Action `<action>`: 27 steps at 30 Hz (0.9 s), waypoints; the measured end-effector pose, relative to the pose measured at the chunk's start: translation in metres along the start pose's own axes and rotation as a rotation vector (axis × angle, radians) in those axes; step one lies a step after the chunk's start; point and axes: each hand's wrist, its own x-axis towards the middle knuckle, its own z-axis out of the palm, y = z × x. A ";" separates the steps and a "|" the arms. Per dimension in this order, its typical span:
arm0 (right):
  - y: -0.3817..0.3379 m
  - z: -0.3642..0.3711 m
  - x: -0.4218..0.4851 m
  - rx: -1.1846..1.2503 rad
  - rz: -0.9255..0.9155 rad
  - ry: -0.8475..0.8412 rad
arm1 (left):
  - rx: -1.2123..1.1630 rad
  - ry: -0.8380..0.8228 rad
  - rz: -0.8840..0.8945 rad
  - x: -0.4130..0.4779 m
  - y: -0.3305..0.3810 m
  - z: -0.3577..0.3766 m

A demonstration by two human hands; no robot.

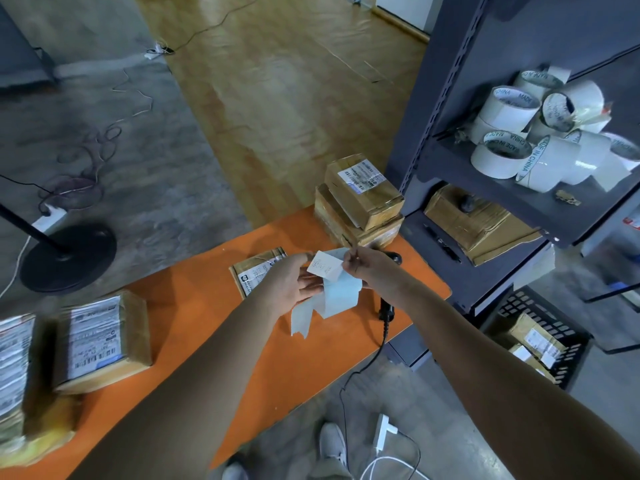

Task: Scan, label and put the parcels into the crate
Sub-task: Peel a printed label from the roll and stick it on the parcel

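Above the orange table (194, 306), my left hand (294, 284) holds a pale blue strip of label backing paper (337, 296). My right hand (367, 265) pinches a small white handwritten label (327, 266) at the strip's top, partly peeled from it. A flat brown parcel (254, 270) lies on the table just behind my left hand, partly hidden by it. A black corded scanner (386, 308) lies on the table under my right wrist. The black crate (540, 336) stands on the floor at the right with parcels inside.
Two stacked parcels (360, 199) sit at the table's far corner. More labelled parcels (100, 344) lie at the left end. A dark metal shelf (485, 161) at the right holds several tape rolls (540, 133) and a box. A round stand base (67, 258) is on the floor.
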 end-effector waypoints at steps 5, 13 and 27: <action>0.003 0.000 0.012 -0.138 0.066 0.063 | 0.301 0.154 0.141 0.005 0.002 -0.009; 0.006 0.003 0.014 -0.270 0.050 0.040 | 0.460 0.162 0.265 0.002 -0.009 -0.018; 0.003 0.020 -0.001 -0.324 0.022 0.052 | 0.352 0.302 0.259 0.008 -0.002 -0.012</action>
